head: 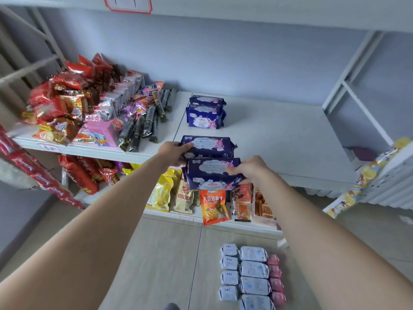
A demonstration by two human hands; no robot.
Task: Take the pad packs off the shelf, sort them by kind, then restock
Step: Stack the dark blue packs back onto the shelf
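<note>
From the head camera, the left hand point(173, 151) has its fingers curled round the left end of a dark blue pad pack point(210, 146) lying at the front edge of the white shelf point(279, 139). The right hand point(248, 170) pinches a second dark blue pad pack point(212, 173), held just below the first, in front of the shelf edge. Beyond the left fingers, further back on the shelf, stands a small stack of the same blue packs point(205, 114). Left of the fingers lies a heap of snack bags point(73, 104). Below the right fingers, on the floor point(161, 253), rows of pale blue-grey pad packs point(253, 268), smaller white packs point(229, 264) and pink packs point(276, 278) lie sorted.
</note>
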